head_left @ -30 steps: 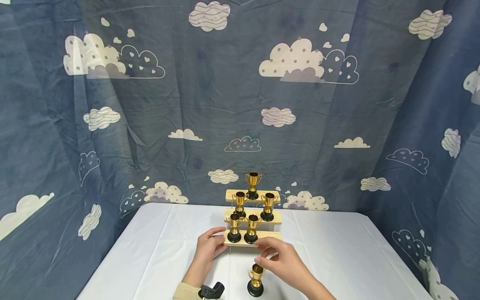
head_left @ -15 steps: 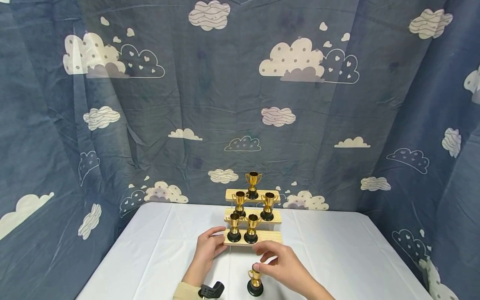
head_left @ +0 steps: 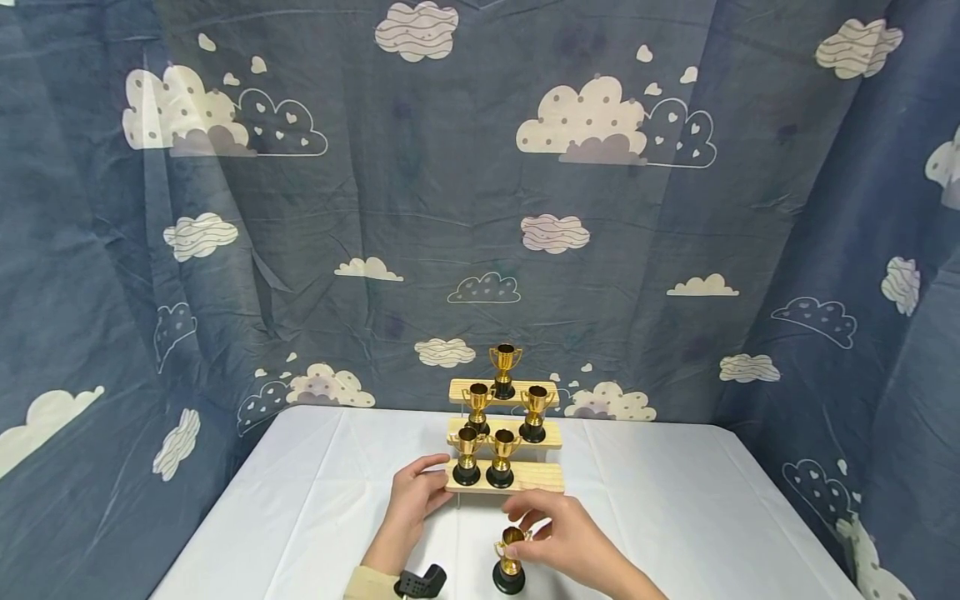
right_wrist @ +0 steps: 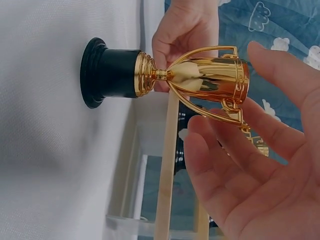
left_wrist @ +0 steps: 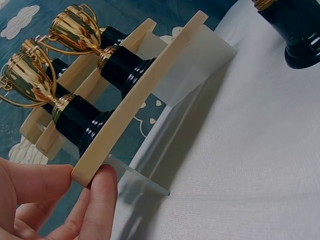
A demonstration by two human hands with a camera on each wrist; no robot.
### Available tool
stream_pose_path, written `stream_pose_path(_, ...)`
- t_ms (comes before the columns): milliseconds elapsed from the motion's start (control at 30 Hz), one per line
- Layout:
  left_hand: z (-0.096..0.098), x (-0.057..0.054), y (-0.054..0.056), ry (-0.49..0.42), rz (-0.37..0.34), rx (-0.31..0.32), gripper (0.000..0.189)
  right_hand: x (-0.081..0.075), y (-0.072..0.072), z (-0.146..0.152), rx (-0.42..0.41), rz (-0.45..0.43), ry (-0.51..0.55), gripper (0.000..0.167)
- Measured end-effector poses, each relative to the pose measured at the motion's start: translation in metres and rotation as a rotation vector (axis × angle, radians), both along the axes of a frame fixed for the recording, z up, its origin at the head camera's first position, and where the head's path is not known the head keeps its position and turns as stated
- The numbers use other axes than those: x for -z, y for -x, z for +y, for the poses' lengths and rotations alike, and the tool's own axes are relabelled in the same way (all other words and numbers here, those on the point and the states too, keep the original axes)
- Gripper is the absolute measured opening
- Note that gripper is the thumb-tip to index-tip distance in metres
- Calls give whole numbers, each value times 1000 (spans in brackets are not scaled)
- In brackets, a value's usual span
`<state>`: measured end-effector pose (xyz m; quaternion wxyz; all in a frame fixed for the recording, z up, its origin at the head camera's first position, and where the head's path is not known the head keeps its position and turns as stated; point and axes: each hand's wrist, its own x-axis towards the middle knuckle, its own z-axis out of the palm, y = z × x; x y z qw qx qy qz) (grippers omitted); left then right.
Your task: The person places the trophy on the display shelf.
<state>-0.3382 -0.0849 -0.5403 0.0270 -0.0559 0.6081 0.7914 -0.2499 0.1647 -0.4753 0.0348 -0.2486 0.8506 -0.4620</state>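
A three-tier wooden display stand holds several small gold trophies on black bases. Two trophies stand on its lowest board, one of them a trophy near the middle. My left hand pinches the left end of that board, thumb above and fingers below, as the left wrist view shows. In front of the stand, a loose trophy is upright on the white tablecloth. My right hand is around its cup with thumb and fingers spread on either side; in the right wrist view, the thumb tip appears apart from the rim.
The white-covered table extends to both sides of the stand. A dark blue curtain with cloud prints hangs behind and at the sides. Another trophy tops the stand, close to the curtain. Clear supports hold up the boards.
My right hand has come down and slightly left, from above the loose trophy to around its cup. My left hand keeps its grip on the board.
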Motion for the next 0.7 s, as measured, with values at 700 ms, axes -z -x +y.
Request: stream_pose_path(700,-1,-1,0,10,-4,14,45,4,-1,2,-26,45,-12,28)
